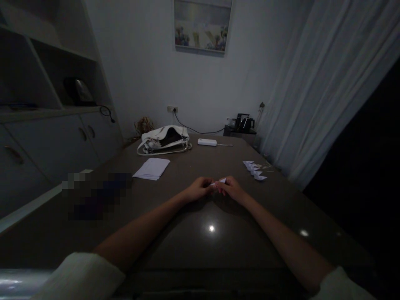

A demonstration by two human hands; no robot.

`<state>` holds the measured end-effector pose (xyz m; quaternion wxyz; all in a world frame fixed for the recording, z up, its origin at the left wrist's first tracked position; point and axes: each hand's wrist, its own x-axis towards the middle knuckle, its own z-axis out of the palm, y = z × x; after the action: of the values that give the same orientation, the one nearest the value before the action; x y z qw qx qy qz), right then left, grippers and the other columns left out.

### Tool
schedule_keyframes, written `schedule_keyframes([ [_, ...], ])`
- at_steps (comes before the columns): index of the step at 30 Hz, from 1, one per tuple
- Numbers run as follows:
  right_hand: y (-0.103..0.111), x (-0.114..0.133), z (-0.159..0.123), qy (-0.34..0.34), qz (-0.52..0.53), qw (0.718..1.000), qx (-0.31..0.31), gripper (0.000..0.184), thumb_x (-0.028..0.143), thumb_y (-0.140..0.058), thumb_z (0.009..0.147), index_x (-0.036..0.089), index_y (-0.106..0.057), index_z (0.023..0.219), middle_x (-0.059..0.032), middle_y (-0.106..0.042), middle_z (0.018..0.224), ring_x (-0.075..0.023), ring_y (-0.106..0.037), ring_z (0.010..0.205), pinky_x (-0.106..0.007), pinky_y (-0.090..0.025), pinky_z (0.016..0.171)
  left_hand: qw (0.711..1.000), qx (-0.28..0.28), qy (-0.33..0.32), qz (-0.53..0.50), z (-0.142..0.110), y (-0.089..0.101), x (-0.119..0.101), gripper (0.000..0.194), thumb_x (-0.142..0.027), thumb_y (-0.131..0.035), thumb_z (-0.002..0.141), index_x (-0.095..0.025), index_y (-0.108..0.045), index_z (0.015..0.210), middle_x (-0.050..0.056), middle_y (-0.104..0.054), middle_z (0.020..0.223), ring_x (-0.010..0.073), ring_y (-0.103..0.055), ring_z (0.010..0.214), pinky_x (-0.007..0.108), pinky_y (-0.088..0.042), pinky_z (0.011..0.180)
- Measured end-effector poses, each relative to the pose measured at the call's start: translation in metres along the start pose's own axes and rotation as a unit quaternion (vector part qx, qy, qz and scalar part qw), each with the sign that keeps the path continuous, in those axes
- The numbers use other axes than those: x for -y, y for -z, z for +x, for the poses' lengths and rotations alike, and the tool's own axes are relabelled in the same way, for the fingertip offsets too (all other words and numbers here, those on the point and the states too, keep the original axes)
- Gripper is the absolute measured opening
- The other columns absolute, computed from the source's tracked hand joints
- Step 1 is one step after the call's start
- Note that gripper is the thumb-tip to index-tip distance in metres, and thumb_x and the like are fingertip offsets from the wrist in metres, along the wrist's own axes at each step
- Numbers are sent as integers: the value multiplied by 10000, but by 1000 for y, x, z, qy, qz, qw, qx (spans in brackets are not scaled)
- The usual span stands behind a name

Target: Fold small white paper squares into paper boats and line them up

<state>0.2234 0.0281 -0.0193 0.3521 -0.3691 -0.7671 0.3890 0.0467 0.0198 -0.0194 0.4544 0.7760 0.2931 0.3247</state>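
Between my two hands is a small piece of folded white paper point(222, 181), mostly covered by the fingers. My left hand point(200, 188) pinches its left end with thumb and fingers. Around its right side my right hand point(232, 188) is closed, fingertips close to those of the left. Both hands are just above the dark table point(187, 233). Off to the right stands a row of several folded white paper shapes point(253, 170) with pointed tips. A stack of white paper sheets point(152, 168) lies to the left of my hands.
A white handbag point(165, 139) sits at the table's far left, with a white handheld device point(207, 142) to its right. Black kettles point(245, 123) stand on a low stand behind the table. A pale curtain point(293, 91) hangs on the right. Blurred-out items lie at left.
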Motion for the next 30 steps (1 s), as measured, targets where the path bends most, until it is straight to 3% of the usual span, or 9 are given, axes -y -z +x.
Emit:
schedule_keyframes([
  [5,-1,-1,1,7,-4,1000,9,390,437,-494,767,146,-517,508,27,-468,430,-63,-394,382,-191,-283,405,1000,-10,9,7,0,0,-3,395,-485,-512,761,-92,-552,759,-9,-490,618,94,-448,554,189,-335,500],
  [12,6,-6,2,-9,-31,998,-51,516,551,-414,786,152,-501,470,31,-403,366,-66,-363,348,-201,-255,392,999,-1,29,15,-1,-2,-3,380,-467,-466,790,-103,-539,711,-18,-479,573,90,-428,511,195,-318,479],
  [17,5,-4,0,-16,-59,998,19,510,582,-434,756,147,-505,499,33,-425,402,-55,-334,343,-192,-234,365,999,25,-5,42,-1,-4,-1,402,-470,-471,802,-88,-593,827,5,-531,656,94,-456,568,187,-334,510],
  [20,1,-1,-1,-16,-51,998,34,510,580,-415,771,136,-536,552,31,-446,431,-52,-346,348,-184,-240,363,999,30,-21,33,-1,-3,-2,387,-458,-493,795,-82,-587,781,-1,-508,639,87,-437,568,184,-328,518],
  [23,0,-1,-2,-12,-43,999,17,527,583,-387,789,128,-567,593,30,-449,428,-56,-358,353,-185,-252,371,999,11,-28,20,0,-3,-3,382,-466,-500,789,-98,-537,690,-23,-458,590,74,-404,534,179,-316,501],
  [27,4,-1,0,-4,-57,998,4,545,595,-402,777,141,-531,504,22,-440,399,-65,-365,352,-200,-259,387,1000,7,-15,27,-1,-5,-3,407,-494,-447,809,-112,-531,702,-31,-447,561,73,-399,499,180,-305,472],
  [30,12,-3,1,-5,-61,997,-49,559,599,-394,782,157,-495,455,29,-395,357,-71,-351,339,-213,-254,391,1000,9,-2,11,-1,-6,-2,423,-497,-403,829,-111,-539,726,-15,-485,576,83,-428,510,188,-318,480],
])
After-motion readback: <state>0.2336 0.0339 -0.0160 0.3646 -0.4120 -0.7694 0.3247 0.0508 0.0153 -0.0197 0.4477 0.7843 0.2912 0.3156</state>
